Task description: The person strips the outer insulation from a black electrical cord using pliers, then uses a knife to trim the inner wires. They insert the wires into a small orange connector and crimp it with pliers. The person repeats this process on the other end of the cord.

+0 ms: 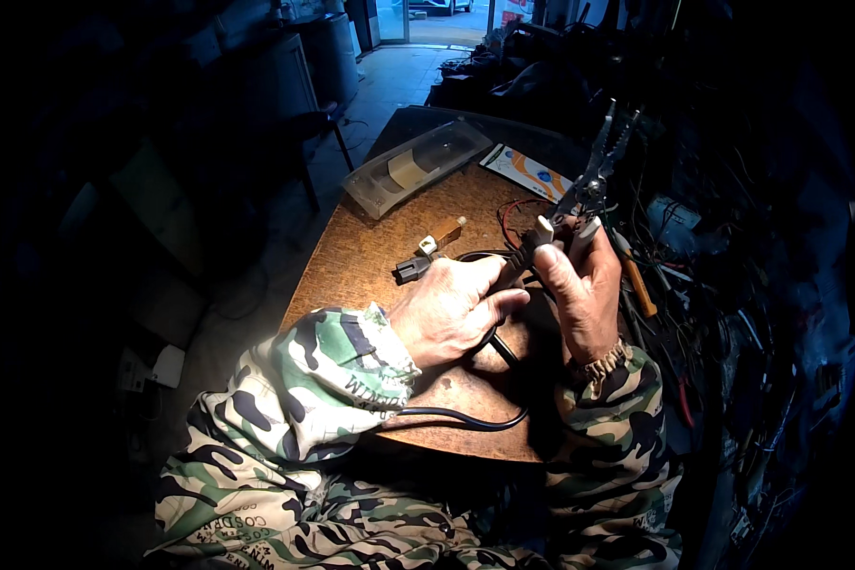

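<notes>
Wire-stripping pliers (594, 176) point away from me over the table's right side, their metal jaws parted. My right hand (584, 294) is closed around the right handle, thumb toward the other one. The dark left handle (520, 264) slants down to my left hand (461, 304), whose thumb and forefinger close on its lower part; the exact grip is partly hidden. Beneath the left hand passes a black cable (465, 416), which curves across the near tabletop. Beside the left knuckles lie a black connector (411, 271) and a small whitish connector (427, 246).
On the wooden table (342, 261) lie a clear plastic package (416, 171), a printed card (527, 171) and thin red wire (509, 217). Tangled cables and tools, including one with an orange handle (639, 285), crowd the right side. A dark chair (315, 128) stands beyond at left.
</notes>
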A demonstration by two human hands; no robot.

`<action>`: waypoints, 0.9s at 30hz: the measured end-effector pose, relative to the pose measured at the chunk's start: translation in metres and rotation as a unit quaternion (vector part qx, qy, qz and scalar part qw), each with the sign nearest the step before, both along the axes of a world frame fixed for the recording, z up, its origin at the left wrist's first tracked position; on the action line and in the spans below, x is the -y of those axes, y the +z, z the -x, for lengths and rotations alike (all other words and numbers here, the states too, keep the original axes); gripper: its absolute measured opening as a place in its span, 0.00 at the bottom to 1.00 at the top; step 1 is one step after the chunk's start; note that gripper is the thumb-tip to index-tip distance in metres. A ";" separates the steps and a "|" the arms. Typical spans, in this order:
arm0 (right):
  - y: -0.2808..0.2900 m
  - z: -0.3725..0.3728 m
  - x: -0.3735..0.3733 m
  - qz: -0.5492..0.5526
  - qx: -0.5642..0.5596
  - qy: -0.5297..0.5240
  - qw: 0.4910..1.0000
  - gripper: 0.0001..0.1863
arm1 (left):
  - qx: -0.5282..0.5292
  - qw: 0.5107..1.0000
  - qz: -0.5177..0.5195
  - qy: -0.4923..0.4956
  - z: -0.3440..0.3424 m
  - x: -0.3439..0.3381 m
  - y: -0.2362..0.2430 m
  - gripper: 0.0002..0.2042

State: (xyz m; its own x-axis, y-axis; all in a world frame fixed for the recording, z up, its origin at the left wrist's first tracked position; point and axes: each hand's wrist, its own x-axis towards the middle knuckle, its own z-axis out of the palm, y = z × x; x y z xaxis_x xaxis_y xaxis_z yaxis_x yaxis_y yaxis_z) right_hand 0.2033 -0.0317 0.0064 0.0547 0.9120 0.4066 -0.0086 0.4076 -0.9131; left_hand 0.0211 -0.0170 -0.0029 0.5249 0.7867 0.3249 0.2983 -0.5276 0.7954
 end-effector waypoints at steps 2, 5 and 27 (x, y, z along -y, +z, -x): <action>-0.006 -0.004 -0.004 -0.015 0.007 0.042 0.999 0.35 | 0.018 0.996 -0.084 0.002 -0.013 0.000 -0.012 0.07; -0.003 0.007 0.003 0.065 -0.031 0.071 0.995 0.44 | -0.128 0.974 -0.181 -0.045 -0.009 0.000 -0.034 0.09; 0.009 0.003 0.004 0.156 0.356 -0.074 0.918 0.09 | -0.303 0.915 -0.150 0.220 0.007 -0.021 0.007 0.19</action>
State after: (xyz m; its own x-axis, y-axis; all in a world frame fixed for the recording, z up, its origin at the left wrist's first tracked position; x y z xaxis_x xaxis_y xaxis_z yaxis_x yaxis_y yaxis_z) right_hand 0.2007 -0.0353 0.0153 0.0093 0.9941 0.1077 0.6700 0.0738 -0.7387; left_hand 0.0137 0.0042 0.0044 0.3349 0.8881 0.3148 0.8725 -0.4185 0.2522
